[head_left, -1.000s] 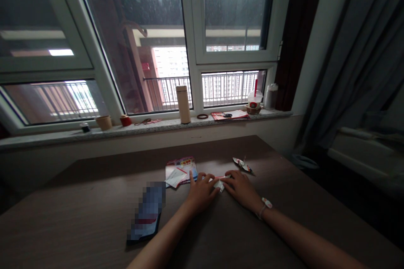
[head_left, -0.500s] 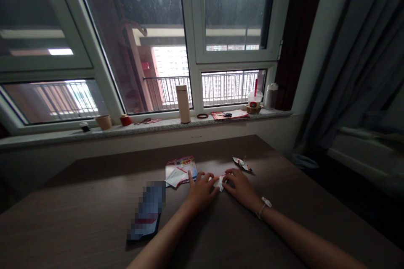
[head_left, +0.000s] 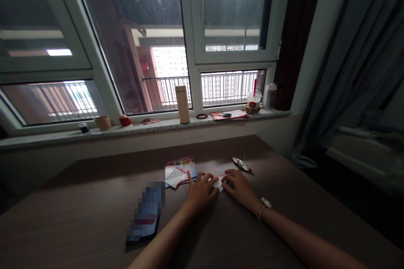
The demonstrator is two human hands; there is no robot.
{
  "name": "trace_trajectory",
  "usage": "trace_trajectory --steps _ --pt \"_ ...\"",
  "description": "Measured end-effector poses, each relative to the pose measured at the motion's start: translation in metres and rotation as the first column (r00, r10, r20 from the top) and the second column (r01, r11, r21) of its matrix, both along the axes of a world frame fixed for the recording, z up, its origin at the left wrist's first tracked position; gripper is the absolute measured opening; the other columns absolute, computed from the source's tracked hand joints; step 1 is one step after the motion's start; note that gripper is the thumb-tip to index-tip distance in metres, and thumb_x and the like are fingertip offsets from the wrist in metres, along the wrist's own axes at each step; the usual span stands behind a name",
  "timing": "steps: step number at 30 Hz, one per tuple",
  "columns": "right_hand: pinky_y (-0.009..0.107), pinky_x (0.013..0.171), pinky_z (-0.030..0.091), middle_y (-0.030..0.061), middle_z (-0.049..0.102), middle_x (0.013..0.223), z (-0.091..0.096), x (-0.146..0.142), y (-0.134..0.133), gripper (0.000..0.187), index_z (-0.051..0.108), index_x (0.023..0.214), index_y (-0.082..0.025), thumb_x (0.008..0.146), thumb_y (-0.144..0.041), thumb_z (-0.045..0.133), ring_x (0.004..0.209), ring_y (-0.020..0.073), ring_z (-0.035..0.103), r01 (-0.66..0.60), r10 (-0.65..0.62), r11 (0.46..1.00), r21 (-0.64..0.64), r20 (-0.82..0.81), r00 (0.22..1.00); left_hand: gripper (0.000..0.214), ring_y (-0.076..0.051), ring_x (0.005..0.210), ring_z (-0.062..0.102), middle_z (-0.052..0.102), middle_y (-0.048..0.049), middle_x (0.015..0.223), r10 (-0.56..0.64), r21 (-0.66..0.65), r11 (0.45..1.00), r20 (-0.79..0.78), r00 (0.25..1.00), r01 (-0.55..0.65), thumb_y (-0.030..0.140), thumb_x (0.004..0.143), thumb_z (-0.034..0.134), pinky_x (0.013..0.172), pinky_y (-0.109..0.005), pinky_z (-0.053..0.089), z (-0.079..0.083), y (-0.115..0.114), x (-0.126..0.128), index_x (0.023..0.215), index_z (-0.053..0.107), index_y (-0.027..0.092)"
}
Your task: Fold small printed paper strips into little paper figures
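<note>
A small piece of folded white paper (head_left: 220, 184) with a little red at its edge lies on the table. From the left, my left hand (head_left: 201, 193) presses and pinches it with the fingertips. At its right side, the thumb and fingers of my right hand (head_left: 239, 185) close on it. Fingers hide part of the paper, so the exact fold cannot be made out. Beyond my right hand rests a folded paper shape (head_left: 241, 164), pointed at both ends. Close to my left fingertips are a colourful printed sheet (head_left: 181, 163) and a white paper piece (head_left: 175, 178) on top.
Left of my forearm, a phone with a blurred screen (head_left: 147, 214) lies on the brown table (head_left: 78, 210). Along the windowsill (head_left: 151, 128) stand a beige flask (head_left: 182, 105), a paper cup (head_left: 103, 123), a drink cup (head_left: 254, 98) and scissors (head_left: 227, 115) on red papers.
</note>
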State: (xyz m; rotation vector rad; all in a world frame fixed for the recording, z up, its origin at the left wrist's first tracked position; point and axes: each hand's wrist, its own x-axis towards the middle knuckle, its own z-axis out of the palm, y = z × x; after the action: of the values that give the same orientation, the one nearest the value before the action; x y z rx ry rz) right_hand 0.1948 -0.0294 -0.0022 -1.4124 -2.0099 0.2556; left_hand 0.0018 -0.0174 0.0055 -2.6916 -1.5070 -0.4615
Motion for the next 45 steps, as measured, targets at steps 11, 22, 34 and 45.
trace_trajectory --steps 11,22,34,45 --pt "0.037 0.106 0.036 0.0067 0.059 0.124 -0.0019 0.0027 0.0004 0.02 0.073 0.099 -0.026 0.087 -0.031 0.058 0.12 0.0211 0.049 -0.032 0.031 0.999 -0.02 -0.013 0.999 0.038 -0.028 0.125 0.042 0.06 -0.0005 0.125 -0.003 0.022 1.0 0.006 1.0 0.003 0.046 0.093 0.043 0.109 -0.07 -0.008 -0.0007 -0.0012 0.0 0.129 0.051 0.039" --pt "0.036 0.105 0.037 0.0065 0.06 0.122 -0.0025 0.0017 -0.0001 0.02 0.073 0.099 -0.027 0.087 -0.033 0.058 0.119 0.0212 0.05 -0.019 0.019 1.0 -0.001 0.012 1.0 0.038 -0.028 0.124 0.043 0.061 0.0004 0.124 -0.001 0.029 1.0 0.013 1.0 0.0 0.045 0.092 0.045 0.108 -0.07 -0.011 -0.0036 0.0007 -0.0001 0.129 0.052 0.039" --pt "0.034 0.103 0.038 0.0065 0.06 0.119 0.0016 -0.0003 -0.0028 0.019 0.072 0.097 -0.027 0.081 -0.033 0.064 0.116 0.0216 0.051 -0.009 0.009 1.0 0.002 0.01 1.0 0.038 -0.028 0.125 0.042 0.06 -0.0008 0.125 0.001 0.021 1.0 0.027 1.0 -0.002 0.046 0.092 0.044 0.108 -0.071 -0.009 -0.0037 0.0005 0.0004 0.128 0.052 0.038" --pt "0.036 0.104 0.035 0.0061 0.058 0.119 0.0013 0.0021 0.0008 0.022 0.072 0.095 -0.027 0.077 -0.038 0.068 0.118 0.0227 0.049 -0.02 0.019 0.999 -0.04 -0.013 1.0 0.038 -0.028 0.124 0.043 0.061 0.0009 0.124 0.002 0.038 0.999 0.03 1.0 -0.003 0.047 0.092 0.045 0.106 -0.072 -0.011 -0.0024 -0.0009 -0.0001 0.128 0.052 0.04"
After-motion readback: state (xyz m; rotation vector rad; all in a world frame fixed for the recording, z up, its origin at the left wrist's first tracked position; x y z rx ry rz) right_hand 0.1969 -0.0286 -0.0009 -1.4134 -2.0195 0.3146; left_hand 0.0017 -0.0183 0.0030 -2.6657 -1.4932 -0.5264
